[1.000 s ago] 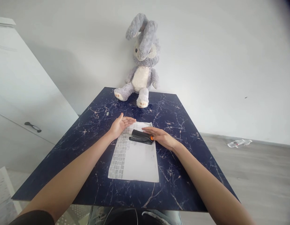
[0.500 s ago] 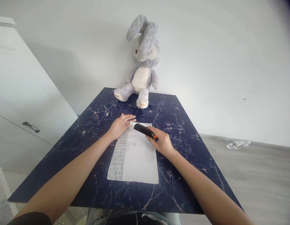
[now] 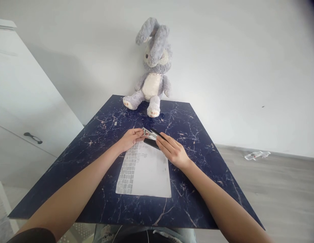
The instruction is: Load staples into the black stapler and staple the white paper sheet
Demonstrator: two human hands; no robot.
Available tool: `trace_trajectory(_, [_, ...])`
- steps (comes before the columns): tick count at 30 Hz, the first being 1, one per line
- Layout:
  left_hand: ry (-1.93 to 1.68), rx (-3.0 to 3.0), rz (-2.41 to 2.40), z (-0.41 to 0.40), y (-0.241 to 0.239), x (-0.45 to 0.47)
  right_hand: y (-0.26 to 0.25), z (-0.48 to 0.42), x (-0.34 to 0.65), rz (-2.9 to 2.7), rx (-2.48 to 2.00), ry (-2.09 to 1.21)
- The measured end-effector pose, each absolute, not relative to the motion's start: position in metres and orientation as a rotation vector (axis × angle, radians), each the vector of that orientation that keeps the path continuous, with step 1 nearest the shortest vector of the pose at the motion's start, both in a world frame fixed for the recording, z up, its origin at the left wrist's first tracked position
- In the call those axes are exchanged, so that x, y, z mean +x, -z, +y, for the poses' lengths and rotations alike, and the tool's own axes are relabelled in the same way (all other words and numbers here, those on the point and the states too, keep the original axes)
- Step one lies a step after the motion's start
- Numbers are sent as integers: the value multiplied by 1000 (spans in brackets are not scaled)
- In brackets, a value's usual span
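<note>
Near: printed paper sheet [image 3: 146,172] lying flat on the dark blue marbled table [image 3: 197,141].

At the sheet's far edge: black stapler [image 3: 151,143], lifted just above the paper, between both hands. Right hand [image 3: 173,152] closed around its rear body. Left hand [image 3: 130,139] pinching the bright metal front with its fingertips. The stapler seems hinged open, with the metal rail apart from the black base.

Handling, judged: rigid, some heft, smooth plastic shell. The hinged parts may swing, so grip the body well behind the metal mouth.

Hard to tell: the right hand covers the stapler's rear, whether paper sits in its mouth is unclear, and the print is unreadable.

Far: plush rabbit [image 3: 153,71] seated against the wall.
</note>
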State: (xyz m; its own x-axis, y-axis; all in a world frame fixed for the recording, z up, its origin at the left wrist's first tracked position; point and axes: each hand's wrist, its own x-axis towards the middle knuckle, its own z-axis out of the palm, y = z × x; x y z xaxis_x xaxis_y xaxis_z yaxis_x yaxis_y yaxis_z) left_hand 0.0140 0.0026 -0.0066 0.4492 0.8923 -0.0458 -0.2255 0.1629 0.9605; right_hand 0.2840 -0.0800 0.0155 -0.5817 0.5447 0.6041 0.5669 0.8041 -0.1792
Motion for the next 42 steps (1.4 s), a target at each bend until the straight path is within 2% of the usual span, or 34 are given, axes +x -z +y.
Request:
trace_trajectory(4, [-923, 1107, 757, 2, 6, 16, -10, -79, 285, -2315, -797, 118])
trace_trajectory(10, [-1087, 1018, 824, 5, 7, 14, -5, -74, 281, -1994, -955, 152])
trace_trajectory(14, [-1234, 970, 825, 8, 7, 11, -6, -72, 276, -1746, -1203, -93])
trace_trajectory(19, [-1402, 1004, 852, 9, 8, 10, 2, -68, 275, -1774, -1399, -540])
trace_trajectory(28, [-1342, 1378, 886, -3, 5, 16, 11, -53, 290, -1856, -1285, -728])
trace_trajectory(31, [-1309, 1435, 907, -6, 3, 15, 6, -53, 292, -1881, -1197, -626])
trace_trajectory(37, [-1251, 1685, 944, -28, -8, 25, -6, -72, 283, -1928, -967, -25])
trace_trajectory(42, [-1169, 1756, 837, -50, -14, 38, 0, -79, 275, -2173, -771, 71])
